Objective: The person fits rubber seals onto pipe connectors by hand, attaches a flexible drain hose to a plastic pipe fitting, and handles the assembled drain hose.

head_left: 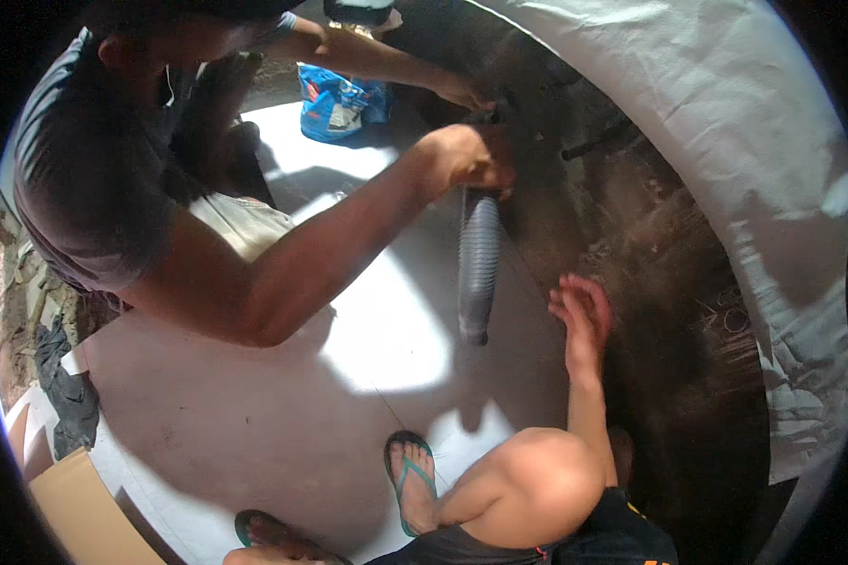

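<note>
My right hand reaches up past my raised knee at the lower right, its fingers loosely bent and apart, with nothing in them. To its left, a short gap away, hangs a grey corrugated flexible pipe, nearly upright, its lower end over the pale floor. A co-worker's near hand grips the pipe's top. The co-worker's far hand is beside a dark part at that top, which is too shadowed to make out. My left hand does not show.
A blue plastic bag stands on the pale floor boards at the back. White sheeting curves along the right over dark, rough ground. The co-worker sits at left. Dark cloth and a cardboard piece lie lower left.
</note>
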`<action>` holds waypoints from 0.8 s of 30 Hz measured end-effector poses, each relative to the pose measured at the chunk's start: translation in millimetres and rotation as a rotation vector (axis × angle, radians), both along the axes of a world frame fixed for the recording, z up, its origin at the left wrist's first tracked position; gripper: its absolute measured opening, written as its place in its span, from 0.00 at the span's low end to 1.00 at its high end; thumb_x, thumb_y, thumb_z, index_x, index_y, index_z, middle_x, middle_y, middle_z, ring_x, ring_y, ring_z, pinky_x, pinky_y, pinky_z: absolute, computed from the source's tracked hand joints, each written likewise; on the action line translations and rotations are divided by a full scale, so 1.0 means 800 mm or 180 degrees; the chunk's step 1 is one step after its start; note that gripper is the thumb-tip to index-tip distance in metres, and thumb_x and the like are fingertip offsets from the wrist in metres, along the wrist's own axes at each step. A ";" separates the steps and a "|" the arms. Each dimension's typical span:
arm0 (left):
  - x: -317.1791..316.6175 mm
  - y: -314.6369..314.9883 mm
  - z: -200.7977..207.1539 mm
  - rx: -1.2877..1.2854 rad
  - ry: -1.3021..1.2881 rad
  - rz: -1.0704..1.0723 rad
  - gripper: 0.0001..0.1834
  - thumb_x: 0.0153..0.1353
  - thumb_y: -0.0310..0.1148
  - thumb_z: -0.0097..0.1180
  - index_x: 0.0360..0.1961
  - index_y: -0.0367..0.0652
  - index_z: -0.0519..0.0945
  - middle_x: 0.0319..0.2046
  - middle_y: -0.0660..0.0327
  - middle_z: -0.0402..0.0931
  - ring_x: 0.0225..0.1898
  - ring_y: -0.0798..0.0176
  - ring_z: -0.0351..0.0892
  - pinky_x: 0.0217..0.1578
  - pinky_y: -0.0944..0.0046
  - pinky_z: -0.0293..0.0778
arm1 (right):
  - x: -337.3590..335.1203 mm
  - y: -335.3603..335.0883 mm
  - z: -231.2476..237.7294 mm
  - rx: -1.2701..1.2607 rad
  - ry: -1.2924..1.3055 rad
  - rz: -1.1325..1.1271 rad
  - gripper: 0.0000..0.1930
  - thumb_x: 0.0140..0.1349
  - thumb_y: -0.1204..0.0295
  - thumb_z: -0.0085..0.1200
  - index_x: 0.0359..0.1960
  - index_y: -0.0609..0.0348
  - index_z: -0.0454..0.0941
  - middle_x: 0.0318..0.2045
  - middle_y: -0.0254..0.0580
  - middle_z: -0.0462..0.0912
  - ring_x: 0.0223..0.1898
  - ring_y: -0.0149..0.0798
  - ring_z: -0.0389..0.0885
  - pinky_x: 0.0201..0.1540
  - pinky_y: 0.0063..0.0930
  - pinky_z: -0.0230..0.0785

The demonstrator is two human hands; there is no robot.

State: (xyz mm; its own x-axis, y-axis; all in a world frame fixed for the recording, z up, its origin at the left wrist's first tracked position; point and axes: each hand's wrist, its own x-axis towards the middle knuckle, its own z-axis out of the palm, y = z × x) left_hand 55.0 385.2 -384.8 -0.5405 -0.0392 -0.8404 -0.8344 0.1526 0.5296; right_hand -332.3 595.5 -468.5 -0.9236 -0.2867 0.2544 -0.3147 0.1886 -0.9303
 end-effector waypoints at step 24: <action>0.005 -0.036 -0.152 0.0348 0.0156 -0.0043 0.19 0.58 0.50 0.57 0.30 0.43 0.83 0.29 0.64 0.77 0.41 0.65 0.72 0.43 0.66 0.67 | 0.108 -0.044 0.066 0.1396 -0.1773 0.4347 0.36 0.49 0.66 0.71 0.60 0.64 0.70 0.53 0.49 0.79 0.55 0.43 0.78 0.57 0.33 0.70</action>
State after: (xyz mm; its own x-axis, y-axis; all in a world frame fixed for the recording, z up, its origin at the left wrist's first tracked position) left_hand 58.6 356.2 -506.7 -0.5809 0.0588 -0.8119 -0.8054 0.1026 0.5837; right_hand -246.1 560.4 -415.7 0.1508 -0.9243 -0.3506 -0.1122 0.3364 -0.9350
